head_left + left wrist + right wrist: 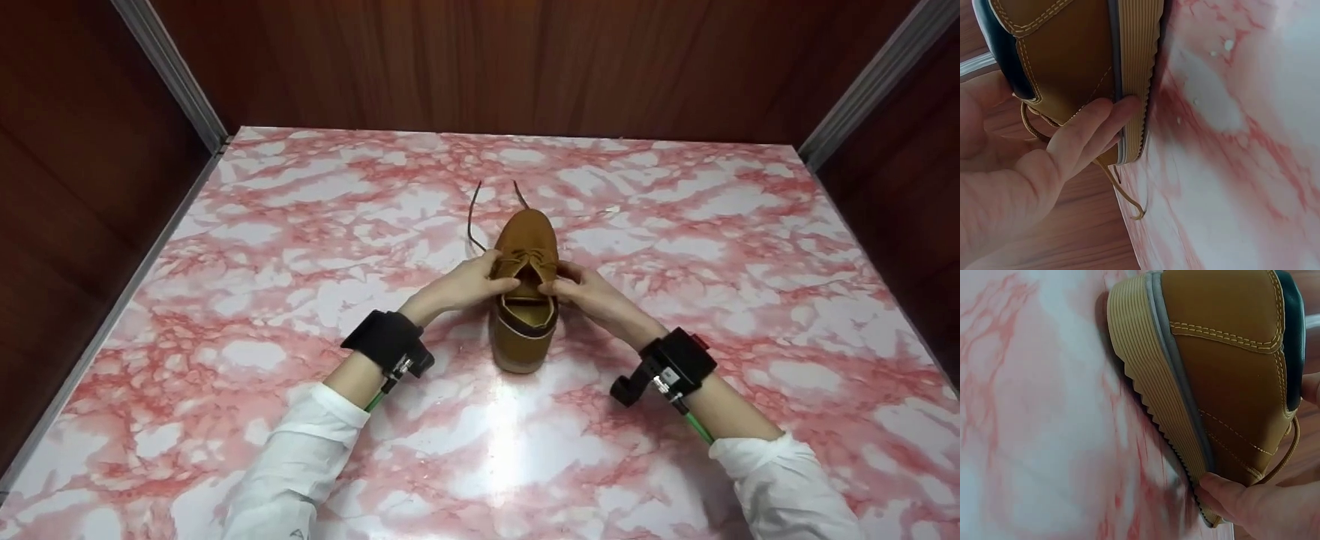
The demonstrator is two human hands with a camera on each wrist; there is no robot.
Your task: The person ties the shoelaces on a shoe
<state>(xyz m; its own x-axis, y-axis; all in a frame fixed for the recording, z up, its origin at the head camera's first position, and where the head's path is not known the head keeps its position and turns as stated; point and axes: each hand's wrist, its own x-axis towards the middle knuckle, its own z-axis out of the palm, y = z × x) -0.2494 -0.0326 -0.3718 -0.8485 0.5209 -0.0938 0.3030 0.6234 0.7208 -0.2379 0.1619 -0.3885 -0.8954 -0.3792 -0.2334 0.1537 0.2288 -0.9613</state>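
A tan lace-up shoe [526, 229] stands on its sole at the middle of the table, toe pointing away and heel toward me. My left hand [471, 283] grips its left side, thumb at the edge of the opening. In the left wrist view the fingers [1081, 126] lie along the upper and the ribbed sole [1139, 62]. On the other side my right hand [596, 296] holds the shoe likewise, its thumb by the opening and a fingertip low near the sole in the right wrist view. A brown lace [470, 217] trails past the toe on the left; its other end shows beyond the toe.
The table [315, 217] has a red-and-white marbled top. Dark wood panels [465, 67] wall it at the back and both sides, with metal posts [176, 67] in the corners. Each wrist wears a black camera band [386, 341] with a green cable.
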